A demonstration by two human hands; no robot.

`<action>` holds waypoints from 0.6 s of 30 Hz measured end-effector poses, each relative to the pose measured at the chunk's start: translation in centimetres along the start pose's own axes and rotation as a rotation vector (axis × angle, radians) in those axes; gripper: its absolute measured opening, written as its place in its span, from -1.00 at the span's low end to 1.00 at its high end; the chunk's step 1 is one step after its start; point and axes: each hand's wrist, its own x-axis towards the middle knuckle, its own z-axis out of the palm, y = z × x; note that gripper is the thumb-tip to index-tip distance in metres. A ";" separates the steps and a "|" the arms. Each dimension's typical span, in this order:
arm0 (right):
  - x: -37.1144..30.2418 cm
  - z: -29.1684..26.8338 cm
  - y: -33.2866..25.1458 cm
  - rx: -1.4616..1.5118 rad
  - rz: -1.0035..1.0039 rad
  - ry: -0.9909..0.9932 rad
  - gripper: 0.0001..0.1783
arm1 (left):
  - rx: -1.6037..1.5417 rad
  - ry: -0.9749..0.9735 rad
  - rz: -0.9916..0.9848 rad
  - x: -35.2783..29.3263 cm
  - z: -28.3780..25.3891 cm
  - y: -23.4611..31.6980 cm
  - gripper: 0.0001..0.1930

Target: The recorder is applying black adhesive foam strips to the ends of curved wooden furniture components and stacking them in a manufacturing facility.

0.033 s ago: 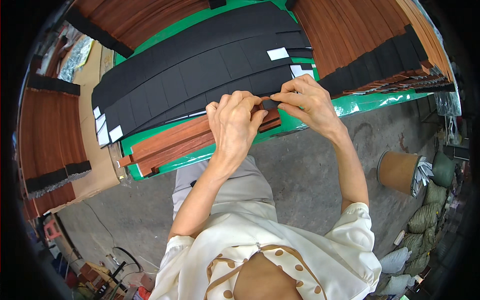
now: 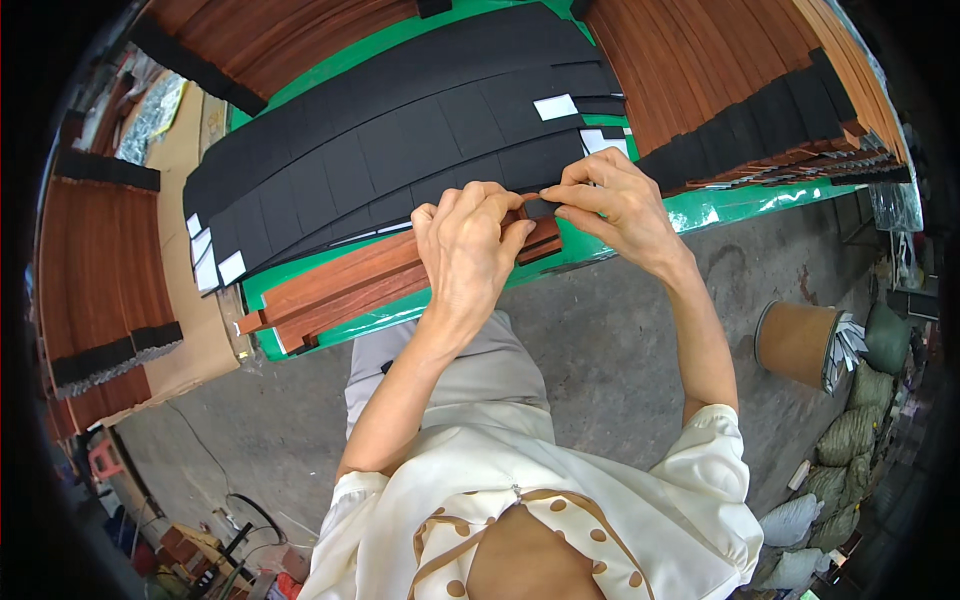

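Note:
My left hand (image 2: 468,245) is closed in a pinch at the right end of a reddish-brown wooden strip (image 2: 350,276) that lies along the table's near edge. The fingertips of my right hand (image 2: 622,205) pinch a small black pad (image 2: 541,209), which sits against the end of that strip, between both hands. My fingers partly hide the strip's end. Another wooden strip (image 2: 345,307) lies beside it on the near side. Just beyond my hands, rows of flat black pads (image 2: 410,140) cover the green tabletop, with bits of white backing (image 2: 556,107) showing at their ends.
Stacks of wooden strips with black-wrapped ends stand at the right (image 2: 710,75), the left (image 2: 105,260) and the far side (image 2: 270,40). Green plastic (image 2: 715,208) covers the table. A brown drum (image 2: 797,345) with white scraps and several sacks (image 2: 855,430) stand on the floor at right.

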 end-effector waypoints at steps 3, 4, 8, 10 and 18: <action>0.2 -0.1 0.0 -0.001 -0.009 -0.012 -0.74 | 0.053 0.000 0.009 0.1 -0.1 -0.1 -0.80; 0.3 -0.1 0.1 0.006 -0.011 -0.015 -0.74 | 0.053 -0.002 0.010 0.1 -0.1 -0.1 -0.80; 0.3 0.1 0.3 0.025 -0.006 -0.021 -0.73 | 0.051 -0.009 0.010 0.1 -0.1 -0.1 -0.79; 0.4 0.1 0.3 0.017 -0.019 -0.013 -0.72 | 0.053 -0.012 0.012 0.1 -0.1 -0.1 -0.79; 0.2 0.0 0.4 0.009 -0.013 -0.047 -0.72 | -0.021 -0.022 0.014 -0.1 -0.2 0.0 -0.80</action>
